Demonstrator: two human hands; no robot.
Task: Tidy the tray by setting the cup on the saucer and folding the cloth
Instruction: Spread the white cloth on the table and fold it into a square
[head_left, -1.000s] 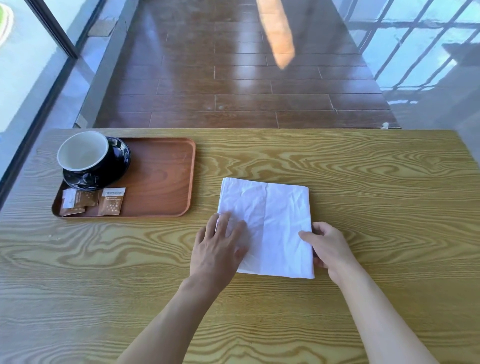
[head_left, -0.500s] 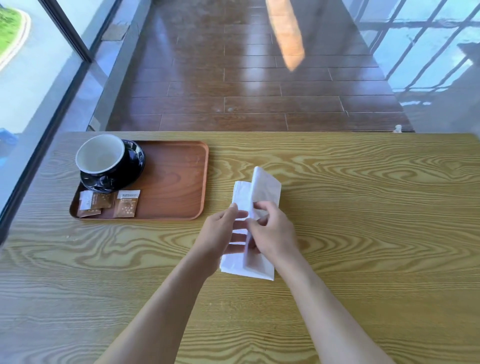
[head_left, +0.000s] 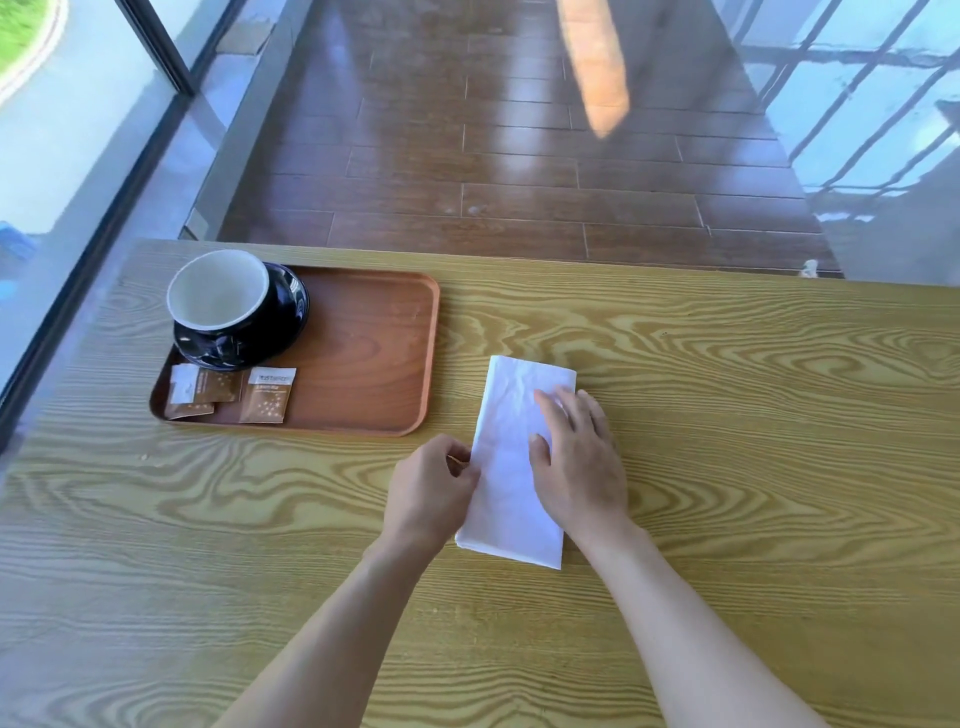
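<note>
A white cloth (head_left: 511, 462) lies on the wooden table, folded into a narrow strip to the right of the tray. My right hand (head_left: 576, 457) presses flat on the cloth's right half with straight fingers. My left hand (head_left: 434, 488) is at the cloth's left edge, its fingers curled and pinching that edge. A black cup (head_left: 223, 299) with a white inside stands on a black saucer (head_left: 291, 322) at the far left of the brown tray (head_left: 374, 374).
Three brown sachets (head_left: 228, 392) lie on the tray's near left part. The table (head_left: 727, 415) ends at its far edge above a brown tiled floor. A glass wall with a dark frame runs along the left side.
The cloth went from a wide square to a narrow strip: my right hand carried its right half over to the left and now presses it down. My left hand slid to the left edge.
</note>
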